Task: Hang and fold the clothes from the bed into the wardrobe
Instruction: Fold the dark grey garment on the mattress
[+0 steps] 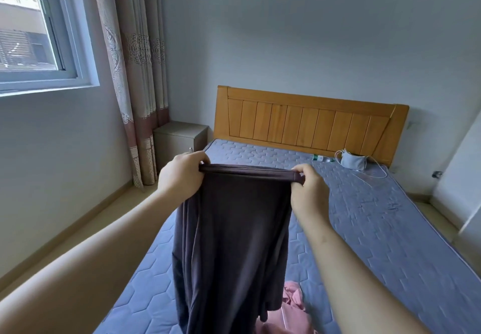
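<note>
A dark grey garment (231, 234) hangs in the air above the bed (377, 229), held up by its top hem. My left hand (181, 174) grips the left end of the hem. My right hand (309, 190) pinches the right end, so the hem is stretched level between them. The cloth falls straight down and leaves the frame at the bottom. A pink garment (292, 310) lies crumpled on the blue quilted mattress behind the hanging cloth, partly hidden by it. No wardrobe is in view.
The wooden headboard (309, 122) stands at the far end of the bed. A blue pouch with white cords (352, 161) and a small bottle (321, 158) lie near it. A grey bedside cabinet (179, 139), curtains (135, 73) and a window (39, 28) are on the left.
</note>
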A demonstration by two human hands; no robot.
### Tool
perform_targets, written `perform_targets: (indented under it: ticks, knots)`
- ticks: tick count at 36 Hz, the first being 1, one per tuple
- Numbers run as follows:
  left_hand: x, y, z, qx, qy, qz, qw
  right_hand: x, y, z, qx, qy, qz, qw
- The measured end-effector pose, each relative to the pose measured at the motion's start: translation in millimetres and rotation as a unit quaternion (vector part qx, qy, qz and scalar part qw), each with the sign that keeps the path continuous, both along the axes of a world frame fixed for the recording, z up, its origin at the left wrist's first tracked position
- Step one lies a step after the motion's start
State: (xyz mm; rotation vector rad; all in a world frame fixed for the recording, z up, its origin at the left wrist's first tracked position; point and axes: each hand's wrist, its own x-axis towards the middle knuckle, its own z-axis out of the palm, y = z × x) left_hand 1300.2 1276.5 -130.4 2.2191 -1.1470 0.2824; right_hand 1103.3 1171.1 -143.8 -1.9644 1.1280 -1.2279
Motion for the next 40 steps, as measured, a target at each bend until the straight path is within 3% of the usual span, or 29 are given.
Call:
perform_targets:
  ticks: [7,12,15,19,21,24,27,29,31,33,37,40]
  knots:
    - [15.7,10.0,-9.2,0.056,0.019,0.078,0.995,-3.8,-2.1,1.3,0.017,-0.038,-0.049,0.998]
    - [31.7,22.3,-12.2,0.101,0.056,0.125,0.985,-13.8,-6.9,-9.7,0.032,0.003,-0.096,0.995]
    - [38.6,24.6,-10.9,-0.004,0.17,0.103,0.98,-17.2,-6.2,-16.7,0.025,0.027,-0.126,0.991]
    - [38.2,26.4,1.4,-0.184,0.343,0.054,0.92,-15.3,-7.6,-14.5,0.066,0.007,-0.135,0.989]
    - [32.6,29.8,14.1,-0.239,0.351,0.041,0.904,-12.5,-6.1,-5.6,0.065,-0.021,-0.118,0.991]
    - [24.6,33.6,32.4,-0.319,0.334,0.017,0.887,-5.1,4.8,15.1,-0.025,-0.115,-0.073,0.99]
    - [20.2,36.9,39.6,-0.308,0.316,0.001,0.898,1.3,12.3,31.4,-0.048,-0.163,-0.028,0.985]
    - [18.9,41.7,40.7,-0.311,0.338,0.0,0.888,1.0,7.6,27.9,0.045,-0.106,0.001,0.993]
    - [19.3,52.1,43.9,-0.369,0.403,0.022,0.837,-4.2,-0.8,13.8,0.104,-0.019,0.01,0.994]
    - [21.8,66.4,46.7,-0.417,0.428,0.052,0.8,-9.0,-5.8,-1.1,0.113,0.016,0.004,0.994]
    - [17.8,88.6,52.5,-0.452,0.418,0.093,0.782,-8.5,-4.4,-18.9,0.101,0.054,0.002,0.993]
    - [15.5,103.9,54.2,-0.486,0.438,0.125,0.746,-13.2,-3.2,-31.1,0.137,0.098,-0.012,0.986]
